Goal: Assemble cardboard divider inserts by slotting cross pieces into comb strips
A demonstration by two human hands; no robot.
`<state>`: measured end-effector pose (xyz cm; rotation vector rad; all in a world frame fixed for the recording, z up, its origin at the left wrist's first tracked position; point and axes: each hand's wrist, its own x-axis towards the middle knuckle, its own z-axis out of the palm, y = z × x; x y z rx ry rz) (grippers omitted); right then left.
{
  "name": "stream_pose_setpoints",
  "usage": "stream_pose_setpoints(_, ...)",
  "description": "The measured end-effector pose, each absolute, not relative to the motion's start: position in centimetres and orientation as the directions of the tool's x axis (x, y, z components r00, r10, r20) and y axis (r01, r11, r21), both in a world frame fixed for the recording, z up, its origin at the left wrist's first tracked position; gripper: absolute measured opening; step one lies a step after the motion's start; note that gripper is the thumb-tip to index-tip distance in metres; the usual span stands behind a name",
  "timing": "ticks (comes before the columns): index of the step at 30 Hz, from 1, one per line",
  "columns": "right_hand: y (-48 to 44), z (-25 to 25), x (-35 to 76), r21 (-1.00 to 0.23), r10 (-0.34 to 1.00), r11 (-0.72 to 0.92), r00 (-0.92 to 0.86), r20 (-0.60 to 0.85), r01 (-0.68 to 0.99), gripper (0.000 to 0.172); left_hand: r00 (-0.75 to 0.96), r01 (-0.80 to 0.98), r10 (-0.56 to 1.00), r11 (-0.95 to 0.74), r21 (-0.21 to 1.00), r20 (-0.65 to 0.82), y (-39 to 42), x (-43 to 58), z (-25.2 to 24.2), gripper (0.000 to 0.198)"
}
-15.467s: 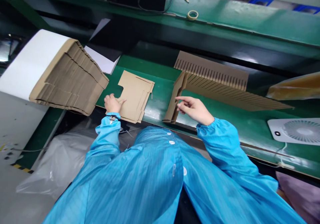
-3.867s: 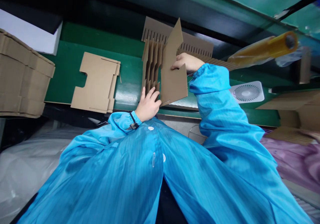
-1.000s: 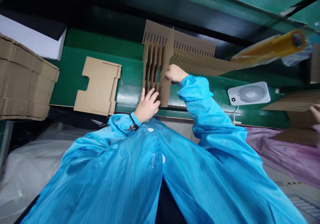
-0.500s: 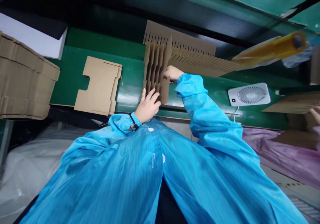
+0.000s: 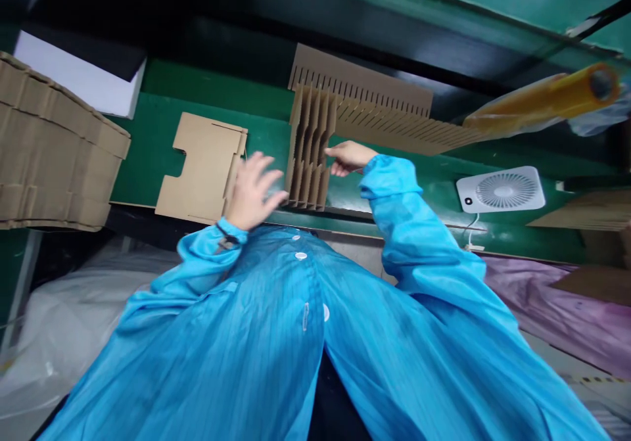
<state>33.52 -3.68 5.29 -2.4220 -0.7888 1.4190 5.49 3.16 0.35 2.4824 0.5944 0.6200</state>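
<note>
A cardboard divider grid (image 5: 309,145) of several slotted strips stands on the green bench in front of me. My right hand (image 5: 350,157) is at its right side, fingertips pinched at the edge of the rightmost cardboard strip (image 5: 326,125). The tips are partly hidden there. To the left of the grid my left hand (image 5: 252,191) is raised with its fingers spread, slightly blurred, holding nothing. It is near the right edge of some flat cut cardboard sheets (image 5: 202,165) lying on the bench.
Slotted cardboard strips (image 5: 394,125) stand behind and right of the grid. Folded cardboard (image 5: 54,152) is stacked at far left. A white fan (image 5: 501,190) with a cable and a yellow roll (image 5: 582,92) in plastic are to the right. A pink sleeve (image 5: 542,296) shows at right.
My left hand has left the grid's front and moved left, fingers spreading. The rightmost strip, which stuck out tall and wide, now sits lower, level with the others. My right hand stays beside it.
</note>
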Motion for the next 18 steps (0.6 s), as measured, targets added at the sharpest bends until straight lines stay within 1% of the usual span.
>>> stream_pose_setpoints(1, -4.4, 6.2, 33.8, -0.488, 0.553, -0.833, 0.401, -0.731, 0.259, 0.02, 0.7, 0.414, 0.655, -0.698, 0.584, 0.285, 4.7, 3.3, -0.3, 0.038)
stream_pose_setpoints(2, -5.2, 7.1, 34.0, -0.532, 0.563, -0.823, 0.419, -0.713, 0.201, 0.024, 0.574, 0.547, 0.779, -0.593, 0.591, 0.251, 6.0, 1.0, -1.0, 0.046)
stream_pose_setpoints(4, -6.9, 8.5, 34.0, -0.603, 0.594, -0.784, 0.459, -0.661, 0.146, 0.035, 0.295, 0.764, 0.944, -0.325, 0.557, 0.147, 7.7, -3.4, -2.8, 0.074)
stream_pose_setpoints(5, -7.7, 9.0, 33.8, -0.631, 0.607, -0.765, 0.472, -0.639, 0.129, 0.037, 0.157, 0.828, 0.984, -0.178, 0.532, 0.085, 7.9, -5.3, -3.7, 0.087)
stream_pose_setpoints(6, -8.4, 9.2, 33.5, -0.656, 0.622, -0.746, 0.474, -0.623, 0.116, 0.039, 0.031, 0.859, 0.999, -0.039, 0.511, 0.025, 7.8, -6.8, -4.7, 0.096)
stream_pose_setpoints(7, -9.0, 9.3, 33.2, -0.674, 0.635, -0.731, 0.467, -0.616, 0.106, 0.039, -0.083, 0.858, 0.996, 0.084, 0.507, -0.025, 7.6, -7.9, -5.6, 0.101)
stream_pose_setpoints(8, -9.4, 9.3, 32.8, -0.688, 0.648, -0.719, 0.453, -0.612, 0.098, 0.039, -0.176, 0.834, 0.982, 0.183, 0.52, -0.064, 7.3, -8.7, -6.5, 0.1)
stream_pose_setpoints(9, -9.7, 9.3, 32.4, -0.7, 0.662, -0.708, 0.432, -0.612, 0.094, 0.038, -0.242, 0.801, 0.966, 0.252, 0.543, -0.092, 7.0, -9.2, -7.3, 0.096)
stream_pose_setpoints(11, -10.1, 9.1, 31.8, -0.718, 0.689, -0.689, 0.399, -0.606, 0.1, 0.038, -0.308, 0.739, 0.945, 0.311, 0.598, -0.111, 6.7, -9.6, -8.5, 0.08)
stream_pose_setpoints(14, -10.1, 9.2, 31.4, -0.74, 0.726, -0.656, 0.39, -0.566, 0.149, 0.041, -0.319, 0.707, 0.944, 0.298, 0.641, -0.087, 6.9, -9.9, -9.2, 0.06)
stream_pose_setpoints(16, -10.0, 9.5, 31.3, -0.751, 0.75, -0.631, 0.398, -0.528, 0.195, 0.042, -0.323, 0.69, 0.944, 0.281, 0.667, -0.063, 7.2, -10.2, -9.2, 0.054)
stream_pose_setpoints(18, -9.9, 9.9, 31.1, -0.759, 0.772, -0.607, 0.401, -0.493, 0.235, 0.041, -0.323, 0.671, 0.945, 0.26, 0.694, -0.041, 7.5, -10.5, -9.2, 0.053)
